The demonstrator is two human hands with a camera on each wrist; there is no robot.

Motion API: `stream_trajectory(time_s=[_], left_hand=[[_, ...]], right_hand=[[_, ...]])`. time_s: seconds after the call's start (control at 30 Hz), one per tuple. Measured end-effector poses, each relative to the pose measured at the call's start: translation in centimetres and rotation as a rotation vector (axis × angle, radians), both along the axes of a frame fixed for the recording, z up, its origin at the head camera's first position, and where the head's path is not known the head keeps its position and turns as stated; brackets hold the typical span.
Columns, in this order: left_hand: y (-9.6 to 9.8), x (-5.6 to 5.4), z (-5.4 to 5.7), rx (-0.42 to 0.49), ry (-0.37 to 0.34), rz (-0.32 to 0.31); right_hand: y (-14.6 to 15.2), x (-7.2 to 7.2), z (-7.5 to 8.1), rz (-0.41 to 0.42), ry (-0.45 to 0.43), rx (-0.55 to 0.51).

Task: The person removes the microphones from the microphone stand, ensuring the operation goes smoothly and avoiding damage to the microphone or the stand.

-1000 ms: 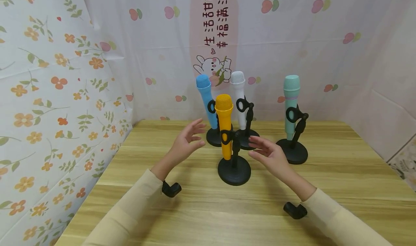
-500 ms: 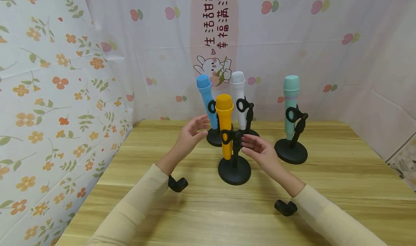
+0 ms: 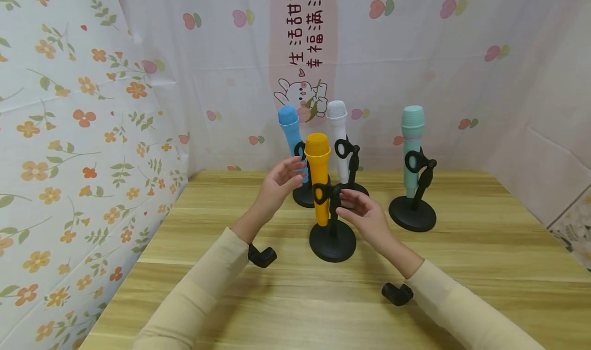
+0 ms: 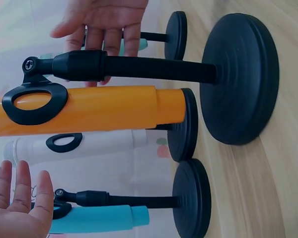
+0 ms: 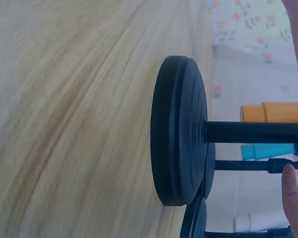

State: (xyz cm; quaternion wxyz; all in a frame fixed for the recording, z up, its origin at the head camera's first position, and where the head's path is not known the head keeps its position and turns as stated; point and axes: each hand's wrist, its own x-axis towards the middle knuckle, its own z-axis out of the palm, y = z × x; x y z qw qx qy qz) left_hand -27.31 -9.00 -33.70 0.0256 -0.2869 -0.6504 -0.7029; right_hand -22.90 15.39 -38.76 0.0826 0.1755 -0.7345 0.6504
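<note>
A yellow-orange microphone [image 3: 317,168] leans in the ring clip of a black desk stand [image 3: 332,245] near the table's middle. Just left of the microphone is my left hand [image 3: 276,188], palm turned inward and fingers loosely bent around nothing. My right hand [image 3: 367,219] hovers at the right of the stand's post, its fingertips overlapping the post's edge in the head view. Both hands also show in the left wrist view, with the stand's post [image 4: 154,68] between them and a gap at my left fingers [image 4: 22,191]. The right wrist view shows the round base [image 5: 176,131] flat on the wood.
Behind stand a blue microphone [image 3: 292,134] and a white microphone [image 3: 339,134], each in a black stand. A mint-green microphone [image 3: 412,160] in its stand is farther right. Patterned cloth [image 3: 221,93] hangs behind the wooden table [image 3: 323,309]. Black wrist cameras [image 3: 262,256] jut below both wrists.
Both hands have moved inward toward the yellow-orange microphone and its stand, the left one rightward and slightly up, the right one leftward. The microphones and stands stay in place.
</note>
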Motion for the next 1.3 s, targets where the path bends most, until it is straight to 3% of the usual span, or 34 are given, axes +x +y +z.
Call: stream_trajectory(time_s=[0.33, 0.8, 1.1, 1.3], left_hand=[[1.1, -0.3, 0.6, 0.09, -0.075, 0.026], [2.7, -0.5, 0.8, 0.159, -0.195, 0.057], [3.5, -0.6, 0.5, 0.201, -0.209, 0.066], [4.0, -0.6, 0.3, 0.206, -0.2, 0.065]], right_hand=[[-0.7, -0.3, -0.1, -0.011, -0.028, -0.065], [-1.8, -0.3, 0.1, -0.044, -0.169, -0.212], [-2.5, -0.2, 0.1, -0.049, -0.187, -0.283], [-2.7, -0.3, 0.0, -0.068, -0.179, -0.276]])
